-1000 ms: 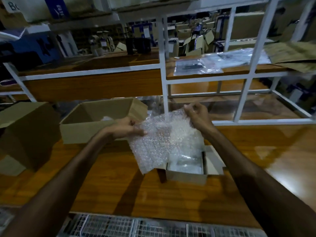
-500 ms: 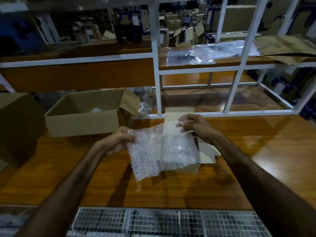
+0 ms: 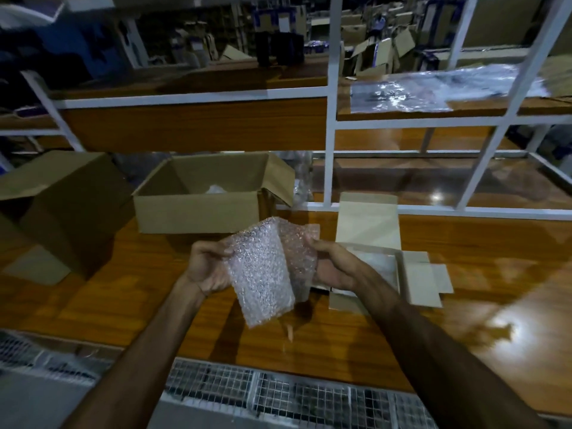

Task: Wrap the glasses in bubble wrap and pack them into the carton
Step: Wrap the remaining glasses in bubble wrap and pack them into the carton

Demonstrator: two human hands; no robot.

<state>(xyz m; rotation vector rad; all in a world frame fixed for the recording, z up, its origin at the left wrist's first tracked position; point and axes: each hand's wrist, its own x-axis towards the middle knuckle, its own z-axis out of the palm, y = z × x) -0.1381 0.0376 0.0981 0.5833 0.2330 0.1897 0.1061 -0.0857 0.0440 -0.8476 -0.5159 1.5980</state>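
A sheet of clear bubble wrap, folded over itself, hangs above the wooden table. My left hand grips its left edge and my right hand grips its right side. Whether a glass sits inside the fold I cannot tell. Behind the wrap stands an open brown carton with something pale inside it. To the right lies a small open white box with its lid flap raised.
A second, larger brown carton stands open at the left. A white metal shelf frame rises behind the table and carries clear plastic bags. A wire mesh rack runs below the table's near edge.
The bubble wrap was spread flat between my hands; now it is folded narrower, my hands have come closer together and lower, and the white box is uncovered.
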